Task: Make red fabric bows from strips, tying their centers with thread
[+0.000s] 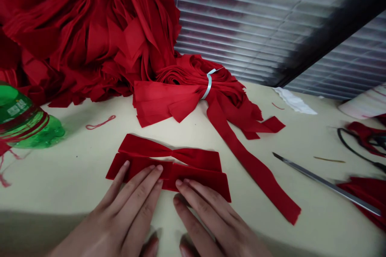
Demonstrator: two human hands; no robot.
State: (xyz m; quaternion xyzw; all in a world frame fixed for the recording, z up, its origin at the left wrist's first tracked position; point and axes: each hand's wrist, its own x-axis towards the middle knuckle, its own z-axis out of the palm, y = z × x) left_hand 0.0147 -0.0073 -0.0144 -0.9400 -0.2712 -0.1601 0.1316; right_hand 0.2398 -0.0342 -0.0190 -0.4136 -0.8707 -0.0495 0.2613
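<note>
A folded strip of red ribbon [200,174] lies flat on the pale table, its two ends meeting near the middle. My left hand [120,213] rests its stretched fingertips on the strip's left half. On the right half lie the fingertips of my right hand [211,217], fingers extended; both thumbs are partly hidden below. Just beyond the strip, and close against it, sits a red ribbon bow [144,145] pinched narrow at its centre. One long loose ribbon tail [253,168] runs across the table to the right of my hands, coming from a tied bundle.
Behind lies a red ribbon bundle [183,70] with a pale tie, before a large ribbon heap [90,40]. A green bottle [36,128] wound with red thread is at left. Rightward are a pointed metal strip [325,185], white scrap [295,101] and black cord [350,144].
</note>
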